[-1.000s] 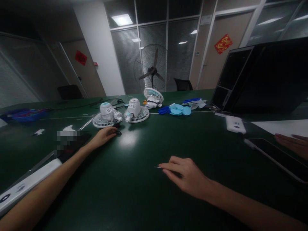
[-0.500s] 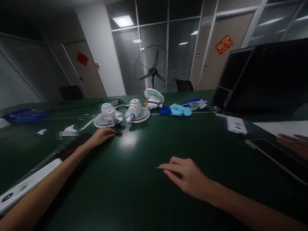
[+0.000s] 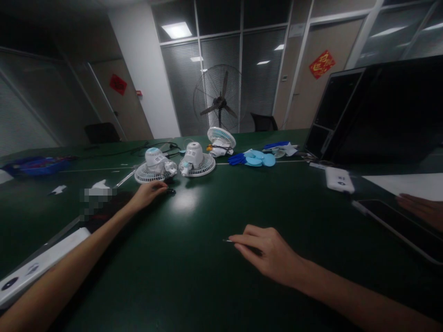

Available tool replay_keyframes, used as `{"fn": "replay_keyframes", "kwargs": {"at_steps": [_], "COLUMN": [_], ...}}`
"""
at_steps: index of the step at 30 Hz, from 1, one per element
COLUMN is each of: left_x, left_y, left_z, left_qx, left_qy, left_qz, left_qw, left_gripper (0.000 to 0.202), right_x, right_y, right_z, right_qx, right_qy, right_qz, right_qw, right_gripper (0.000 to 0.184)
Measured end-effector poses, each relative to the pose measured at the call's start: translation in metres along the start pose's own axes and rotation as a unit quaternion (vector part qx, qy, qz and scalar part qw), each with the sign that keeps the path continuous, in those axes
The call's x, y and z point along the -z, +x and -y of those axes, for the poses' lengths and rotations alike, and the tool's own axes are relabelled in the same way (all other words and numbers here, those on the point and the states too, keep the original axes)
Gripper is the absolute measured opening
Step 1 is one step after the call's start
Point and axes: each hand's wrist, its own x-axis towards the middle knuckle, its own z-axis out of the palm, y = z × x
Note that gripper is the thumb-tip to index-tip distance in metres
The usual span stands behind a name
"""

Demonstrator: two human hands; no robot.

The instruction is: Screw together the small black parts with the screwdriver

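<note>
My left hand (image 3: 148, 194) is reached forward over the green table (image 3: 194, 281), its fingers closed at a small black object (image 3: 170, 191) that I cannot identify. Just beyond it two white fan heads (image 3: 155, 166) (image 3: 195, 160) lie with their grilles down. Nearer to me, my right hand (image 3: 265, 249) pinches a thin, short metallic piece (image 3: 227, 240) between thumb and forefinger. Most of that piece is hidden by the fingers, so its kind does not show.
A third small fan (image 3: 221, 139) lies farther back, near light-blue fan blades (image 3: 259, 158) and blue gloves (image 3: 237, 159). On the left are a white device (image 3: 44, 263) and a blue basket (image 3: 44, 166). Another person's hand (image 3: 420, 207) rests by a phone (image 3: 401, 228) and black monitor (image 3: 384, 115).
The fingers of my left hand have drawn in slightly at the black object. The other person's hand at the right has shifted a little. My right hand stays in place.
</note>
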Motion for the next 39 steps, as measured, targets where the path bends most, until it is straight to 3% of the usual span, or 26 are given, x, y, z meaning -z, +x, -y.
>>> {"fn": "replay_keyframes", "kwargs": {"at_steps": [11,14,17,19,23,26,39], "left_x": [-0.015,-0.018,-0.033,-0.049,-0.085,-0.099,-0.11], "left_y": [-0.002,-0.003,-0.012,-0.025,-0.06,-0.079,-0.092], "left_z": [-0.004,-0.018,-0.055,-0.092,-0.163,-0.192,-0.203], "left_qx": [-0.026,-0.015,-0.042,-0.094,-0.17,-0.202,-0.217], "left_qy": [0.007,0.018,0.01,-0.011,-0.078,-0.106,-0.114], "left_qz": [0.011,0.024,0.087,0.152,0.222,0.251,0.244], "left_qw": [1.0,0.999,0.995,0.984,0.957,0.941,0.938], "left_gripper": [0.055,0.052,0.044,0.036,0.024,0.021,0.019], "right_x": [-0.001,-0.001,0.0,-0.001,-0.003,-0.003,-0.007], "right_y": [0.0,0.0,0.0,0.0,0.0,0.001,0.001], "right_z": [-0.001,0.0,-0.001,-0.002,-0.003,-0.002,-0.004], "right_qx": [0.01,0.009,-0.006,-0.015,-0.012,-0.01,0.013], "right_qy": [-0.013,-0.01,-0.001,-0.001,-0.028,-0.04,-0.048], "right_qz": [-0.007,-0.009,-0.01,-0.005,-0.001,0.002,0.012], "right_qw": [1.0,1.0,1.0,1.0,1.0,0.999,0.999], "right_gripper": [0.028,0.028,0.029,0.03,0.029,0.029,0.028]}}
